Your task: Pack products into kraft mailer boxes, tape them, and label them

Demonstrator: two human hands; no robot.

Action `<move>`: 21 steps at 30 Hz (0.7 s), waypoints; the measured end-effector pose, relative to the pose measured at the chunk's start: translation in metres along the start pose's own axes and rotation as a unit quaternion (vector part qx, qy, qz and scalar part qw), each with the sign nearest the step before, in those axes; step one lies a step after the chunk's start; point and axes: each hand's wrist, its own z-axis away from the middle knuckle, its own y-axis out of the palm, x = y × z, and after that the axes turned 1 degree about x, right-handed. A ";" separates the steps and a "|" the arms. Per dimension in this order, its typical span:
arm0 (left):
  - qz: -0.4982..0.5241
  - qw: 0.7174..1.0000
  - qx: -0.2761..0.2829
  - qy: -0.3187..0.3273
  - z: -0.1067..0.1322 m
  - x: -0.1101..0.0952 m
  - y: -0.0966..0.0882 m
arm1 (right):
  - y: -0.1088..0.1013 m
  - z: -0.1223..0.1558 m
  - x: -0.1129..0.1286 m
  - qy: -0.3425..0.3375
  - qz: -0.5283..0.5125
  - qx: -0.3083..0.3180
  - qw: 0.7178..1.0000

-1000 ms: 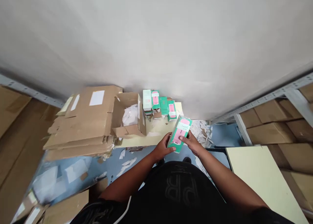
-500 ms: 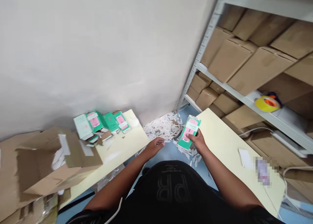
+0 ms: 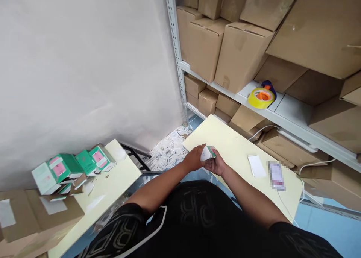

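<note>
A small green, white and pink carton (image 3: 208, 153) is held between both hands in front of my chest, its end turned toward me. My left hand (image 3: 194, 158) wraps its left side, with the fingers partly hidden behind it. My right hand (image 3: 216, 165) grips it from the right and below, fingers curled round the edge. Just beyond the hands is the near corner of the right-hand cream table (image 3: 237, 152). Similar green cartons (image 3: 66, 167) lie in a row on the left-hand cream table (image 3: 113, 175).
An open cardboard box (image 3: 53, 213) stands at the lower left. White paper scraps (image 3: 167, 149) cover the floor by the wall. Shelving (image 3: 176, 47) on the right holds brown boxes and a yellow tape roll (image 3: 261, 99). White papers (image 3: 256, 166) and a blurred-out item (image 3: 276, 176) lie on the right table.
The view has turned to the right. My left hand has come across and taken hold of the carton, which only my right hand held before. The carton is now tilted end-on.
</note>
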 end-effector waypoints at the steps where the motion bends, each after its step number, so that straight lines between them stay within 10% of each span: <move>1: -0.022 1.000 0.010 -0.004 -0.011 -0.001 -0.001 | -0.006 -0.003 0.001 0.015 0.024 0.001 1.000; 6: -0.092 0.992 0.067 -0.052 -0.049 -0.005 -0.010 | -0.041 -0.008 -0.002 -0.149 0.144 -0.112 0.972; 11: -0.105 0.985 0.096 -0.103 -0.075 -0.014 -0.011 | -0.050 -0.007 -0.002 -0.356 0.373 -0.171 0.840; 21: -0.038 0.979 0.193 0.055 -0.122 0.011 -0.044 | 0.003 -0.035 0.010 -0.375 0.409 -0.385 0.737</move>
